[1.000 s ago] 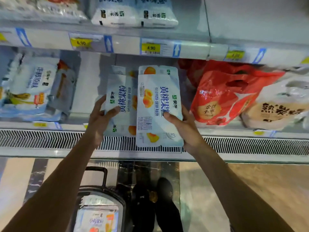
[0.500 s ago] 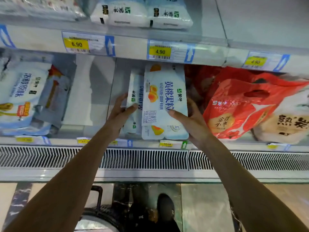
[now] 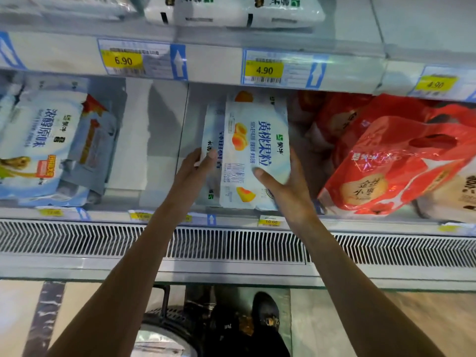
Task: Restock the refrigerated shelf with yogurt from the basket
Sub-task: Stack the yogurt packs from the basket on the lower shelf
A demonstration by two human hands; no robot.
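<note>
Item: white-and-blue film-wrapped peach yogurt multipack (image 3: 255, 150), upright on refrigerated shelf (image 3: 231, 219), long axis vertical, between the hands; right hand (image 3: 286, 186), nearer, grips its right edge; left hand (image 3: 195, 168) pinches matching rear pack (image 3: 213, 132) alongside.

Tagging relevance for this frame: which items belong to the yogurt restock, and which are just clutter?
Job: yellow-peach yogurt pack, gripped by right hand; second yogurt pack beside it, gripped by left hand; refrigerated shelf; basket on the floor.
Bystanders: red bagged packs; plain yogurt packs at left; 6.90 price tag; 4.90 price tag; white packs on the upper shelf; vent grille; shoe.
</note>
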